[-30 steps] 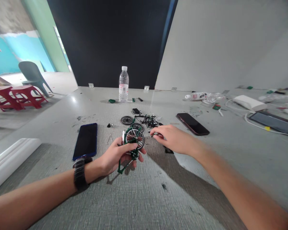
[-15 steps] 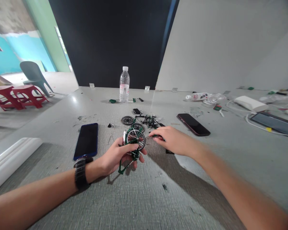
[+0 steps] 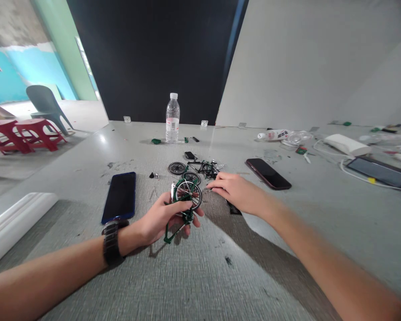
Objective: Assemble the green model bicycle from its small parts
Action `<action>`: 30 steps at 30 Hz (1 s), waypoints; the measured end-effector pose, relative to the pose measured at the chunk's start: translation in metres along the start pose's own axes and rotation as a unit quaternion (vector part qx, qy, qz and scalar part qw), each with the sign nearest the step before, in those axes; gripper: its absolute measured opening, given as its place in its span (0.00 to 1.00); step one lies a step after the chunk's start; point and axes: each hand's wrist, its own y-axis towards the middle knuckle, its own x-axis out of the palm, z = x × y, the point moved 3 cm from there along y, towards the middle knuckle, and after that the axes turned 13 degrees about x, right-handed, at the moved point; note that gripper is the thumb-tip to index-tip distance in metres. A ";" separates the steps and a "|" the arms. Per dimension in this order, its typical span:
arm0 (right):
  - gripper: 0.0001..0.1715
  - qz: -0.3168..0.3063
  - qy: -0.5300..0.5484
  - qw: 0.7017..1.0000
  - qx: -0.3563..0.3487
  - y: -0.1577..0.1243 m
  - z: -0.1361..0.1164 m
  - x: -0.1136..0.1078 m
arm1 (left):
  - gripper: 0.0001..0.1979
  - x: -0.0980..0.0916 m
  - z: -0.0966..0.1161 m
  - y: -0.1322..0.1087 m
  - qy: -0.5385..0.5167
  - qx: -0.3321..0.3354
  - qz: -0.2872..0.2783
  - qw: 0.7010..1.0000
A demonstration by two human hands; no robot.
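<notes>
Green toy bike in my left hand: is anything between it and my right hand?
Nothing visible blocks the gap. Your left hand grips the green toy bike; your right hand is just to its right, with only tiny parts on the table between them.

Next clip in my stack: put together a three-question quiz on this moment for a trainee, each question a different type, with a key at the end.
1. Open question: What does the left hand hold?
2. True or false: The clear bottle in front of the black panel lies on its side.
3. Multiple choice: Which lies nearest the right hand?
A) The blue-edged phone
B) The reddish-edged phone
C) The red stools

Key:
1. A small green bicycle model with a spoked wheel.
2. False; the clear bottle stands upright.
3. B.
</notes>
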 end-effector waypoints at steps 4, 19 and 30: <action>0.21 0.003 0.008 1.000 -0.013 0.003 0.001 0.008 | 0.15 0.000 0.000 0.000 0.000 -0.001 -0.003 1.000; 0.21 -0.001 0.021 1.000 -0.020 0.003 -0.001 0.009 | 0.12 -0.001 -0.001 0.000 0.006 0.009 -0.014 1.000; 0.20 0.007 0.006 1.000 -0.016 0.002 -0.002 0.009 | 0.12 0.000 0.000 0.000 0.007 0.004 -0.011 1.000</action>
